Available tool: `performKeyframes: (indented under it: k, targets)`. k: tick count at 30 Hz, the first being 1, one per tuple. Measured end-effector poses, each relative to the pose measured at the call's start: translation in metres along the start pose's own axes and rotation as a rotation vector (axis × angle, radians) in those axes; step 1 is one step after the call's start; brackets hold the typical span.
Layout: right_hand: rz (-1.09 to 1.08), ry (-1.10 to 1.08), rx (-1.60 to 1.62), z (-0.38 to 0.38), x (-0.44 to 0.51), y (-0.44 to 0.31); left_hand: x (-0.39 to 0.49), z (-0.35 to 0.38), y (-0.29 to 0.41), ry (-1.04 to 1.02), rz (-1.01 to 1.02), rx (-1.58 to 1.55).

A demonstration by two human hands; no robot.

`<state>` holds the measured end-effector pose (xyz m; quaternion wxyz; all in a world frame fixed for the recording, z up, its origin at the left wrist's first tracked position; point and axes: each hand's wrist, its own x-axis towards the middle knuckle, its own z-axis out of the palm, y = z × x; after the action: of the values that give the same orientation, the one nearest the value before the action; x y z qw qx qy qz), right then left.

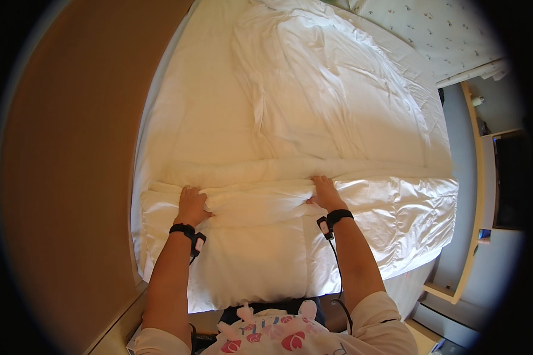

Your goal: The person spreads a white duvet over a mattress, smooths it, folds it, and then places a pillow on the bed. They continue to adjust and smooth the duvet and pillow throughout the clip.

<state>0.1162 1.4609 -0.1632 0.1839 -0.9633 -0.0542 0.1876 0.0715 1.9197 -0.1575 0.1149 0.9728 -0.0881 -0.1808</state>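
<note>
A white duvet (257, 257) lies folded across the near end of a bed, its near edge hanging toward my body. My left hand (193, 206) grips the folded layers at the left, thumb on the near side and fingers over the fold. Farther right, my right hand (326, 194) pinches the same fold, creasing the cloth between the two hands. Black straps with small devices and cables sit on both wrists. Beyond the fold, a rumpled white cover (302, 88) spreads over the white sheet (200, 88).
A brown headboard or panel (71, 168) runs along the left of the bed. Patterned white fabric (426, 31) is at the upper right. On the right stand a wooden shelf frame (473, 177) and a dark screen (508, 182).
</note>
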Motion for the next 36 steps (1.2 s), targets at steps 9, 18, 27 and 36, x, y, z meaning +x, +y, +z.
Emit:
performKeyframes:
  k: [9, 18, 27, 36]
  targets:
    - [-0.050, 0.381, -0.022, -0.069, -0.028, -0.029, -0.003, -0.056, 0.008, 0.441, 0.063, -0.092]
    - [-0.052, 0.145, 0.012, -0.025, 0.025, -0.028, 0.053, -0.037, -0.011, -0.243, -0.216, 0.033]
    - [0.115, -0.154, -0.104, -0.010, 0.046, -0.027, 0.042, -0.046, -0.009, -0.104, -0.171, -0.058]
    - [0.018, 0.277, -0.035, -0.038, -0.007, -0.055, -0.081, -0.151, 0.035, 0.178, -0.083, -0.115]
